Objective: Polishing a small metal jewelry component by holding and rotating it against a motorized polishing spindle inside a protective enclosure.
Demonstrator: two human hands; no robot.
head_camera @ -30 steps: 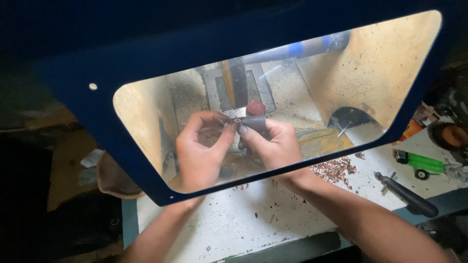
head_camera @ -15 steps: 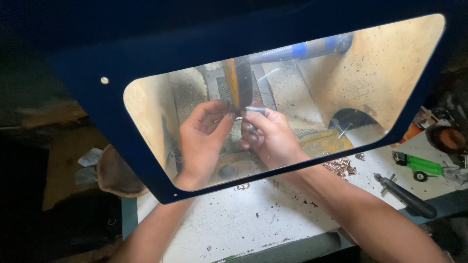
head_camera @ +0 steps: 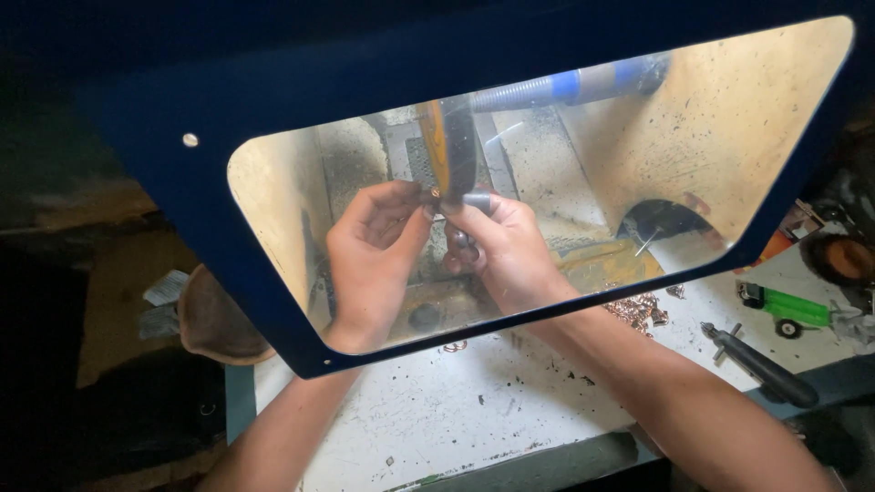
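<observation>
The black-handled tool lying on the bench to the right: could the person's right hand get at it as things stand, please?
Probably yes, but not at once. The black-handled tool lies in the open on the white bench, outside the blue shield. The right hand is behind that shield, pinching a small piece at the wheel, so it would have to let go first.
</observation>
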